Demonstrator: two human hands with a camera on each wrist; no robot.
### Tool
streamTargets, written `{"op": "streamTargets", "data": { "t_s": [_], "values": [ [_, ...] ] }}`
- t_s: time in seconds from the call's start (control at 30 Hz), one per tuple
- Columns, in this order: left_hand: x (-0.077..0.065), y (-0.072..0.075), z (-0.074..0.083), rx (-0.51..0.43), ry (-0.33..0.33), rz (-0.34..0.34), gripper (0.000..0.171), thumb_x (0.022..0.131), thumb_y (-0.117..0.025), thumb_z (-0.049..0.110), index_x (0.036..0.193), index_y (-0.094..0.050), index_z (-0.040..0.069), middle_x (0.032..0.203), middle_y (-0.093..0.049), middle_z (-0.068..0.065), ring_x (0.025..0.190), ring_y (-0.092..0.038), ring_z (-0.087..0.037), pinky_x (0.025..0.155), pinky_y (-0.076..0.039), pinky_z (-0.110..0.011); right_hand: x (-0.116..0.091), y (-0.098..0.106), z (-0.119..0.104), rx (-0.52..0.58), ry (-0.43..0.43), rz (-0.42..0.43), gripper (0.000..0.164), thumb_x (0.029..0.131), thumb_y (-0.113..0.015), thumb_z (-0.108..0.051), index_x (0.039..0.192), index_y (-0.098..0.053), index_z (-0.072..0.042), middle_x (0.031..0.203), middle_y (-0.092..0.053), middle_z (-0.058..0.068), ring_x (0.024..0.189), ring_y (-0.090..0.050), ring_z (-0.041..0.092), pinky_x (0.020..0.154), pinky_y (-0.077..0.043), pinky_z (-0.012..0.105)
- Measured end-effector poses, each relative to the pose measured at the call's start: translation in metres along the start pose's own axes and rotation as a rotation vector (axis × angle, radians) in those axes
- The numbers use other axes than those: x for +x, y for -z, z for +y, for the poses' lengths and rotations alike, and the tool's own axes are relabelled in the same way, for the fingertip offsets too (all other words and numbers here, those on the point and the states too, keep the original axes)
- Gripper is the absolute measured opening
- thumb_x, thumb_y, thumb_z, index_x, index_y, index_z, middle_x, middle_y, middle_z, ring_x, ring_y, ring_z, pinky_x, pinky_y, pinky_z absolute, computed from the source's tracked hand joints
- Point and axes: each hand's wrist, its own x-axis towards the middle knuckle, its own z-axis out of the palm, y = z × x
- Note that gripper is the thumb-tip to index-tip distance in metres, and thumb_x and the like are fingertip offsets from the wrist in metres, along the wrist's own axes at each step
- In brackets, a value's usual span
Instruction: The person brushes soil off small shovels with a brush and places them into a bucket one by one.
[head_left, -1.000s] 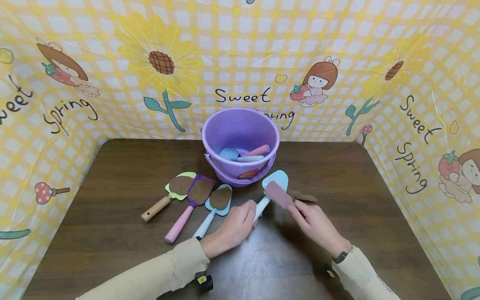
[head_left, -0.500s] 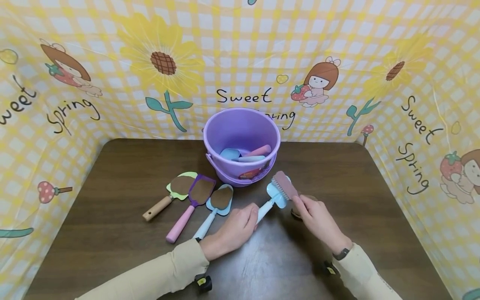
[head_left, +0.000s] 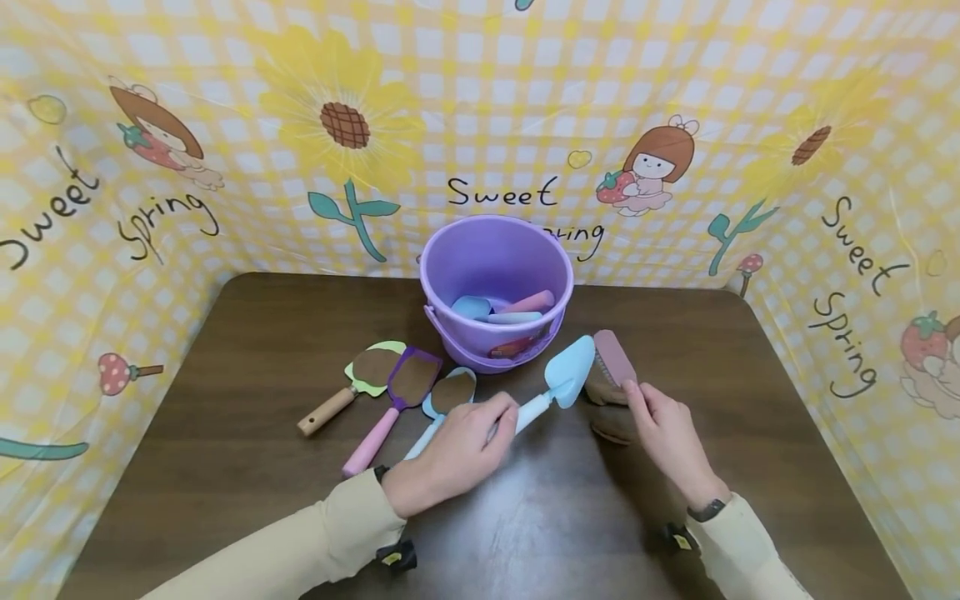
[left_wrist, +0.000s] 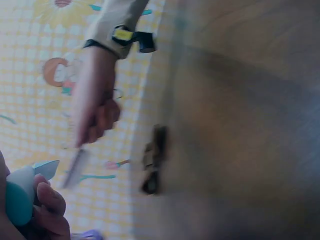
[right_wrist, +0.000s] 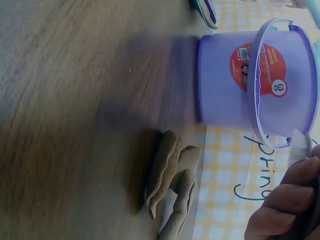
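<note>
In the head view my left hand grips the handle of a light blue trowel, its bare blade raised and pointing up to the right. My right hand holds a pink brush with its bristles facing the blade, just right of it and apart. Beneath the brush, brown clay-like lumps lie on the table; the right wrist view shows these lumps as long folded pieces. The left wrist view shows the trowel's handle in the curled fingers.
Behind the hands stands a purple bucket with several tools inside. To the left lie a green spatula, a purple one and a blue trowel, each with brown on its blade. Patterned cloth walls the table.
The brush has moved from over the trowel's blade to the right, off its edge. The blade has tilted and swung rightward. Both hands keep their grip.
</note>
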Motion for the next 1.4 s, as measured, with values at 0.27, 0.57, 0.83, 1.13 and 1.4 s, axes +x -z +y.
{"op": "streamTargets", "data": {
  "t_s": [0.27,0.57,0.83,1.13,1.4],
  "values": [
    [0.028,0.048,0.017,0.147,-0.101,0.184,0.01,0.1,-0.063,0.016,0.103,-0.069,0.009,0.078,-0.062,0.004,0.067,-0.058,-0.013,0.061,-0.048,-0.03,-0.001,0.004,0.003,-0.011,-0.003,0.013,0.044,0.111,-0.051,-0.036,0.075,-0.047,-0.011,0.064,-0.034,-0.002,0.056,-0.037,0.016,0.053,-0.031,0.029],
    [0.059,0.09,0.015,0.234,-0.113,0.3,0.011,0.094,-0.069,0.009,0.098,-0.074,0.0,0.085,-0.064,-0.011,0.07,-0.058,-0.025,0.063,-0.051,-0.039,-0.003,0.005,0.005,-0.011,-0.027,0.014,0.044,0.111,-0.05,-0.038,0.077,-0.053,-0.01,0.064,-0.034,-0.003,0.056,-0.037,0.015,0.052,-0.031,0.03],
    [0.071,0.093,0.004,0.314,0.007,0.238,0.017,0.096,-0.063,0.006,0.108,-0.068,-0.005,0.096,-0.057,-0.018,0.074,-0.058,-0.031,0.064,-0.053,-0.043,-0.006,0.008,0.01,-0.024,-0.03,0.03,0.043,0.111,-0.051,-0.035,0.075,-0.048,-0.012,0.064,-0.033,-0.003,0.056,-0.035,0.015,0.053,-0.03,0.029],
    [0.085,0.08,-0.008,0.404,0.005,0.24,0.008,0.099,-0.063,0.004,0.098,-0.056,-0.001,0.087,-0.054,-0.016,0.068,-0.058,-0.032,0.062,-0.052,-0.045,-0.01,0.009,0.01,-0.01,-0.063,0.014,0.045,0.111,-0.051,-0.037,0.074,-0.047,-0.012,0.063,-0.032,-0.004,0.054,-0.033,0.012,0.052,-0.029,0.028],
    [0.095,0.066,-0.015,0.609,0.038,0.297,0.018,0.105,-0.062,0.016,0.1,-0.054,0.001,0.088,-0.051,-0.016,0.058,-0.056,-0.032,0.047,-0.049,-0.047,-0.011,0.007,0.01,-0.007,-0.076,-0.004,0.044,0.111,-0.051,-0.037,0.075,-0.049,-0.012,0.064,-0.033,-0.004,0.056,-0.035,0.013,0.053,-0.029,0.027]
  ]
}}
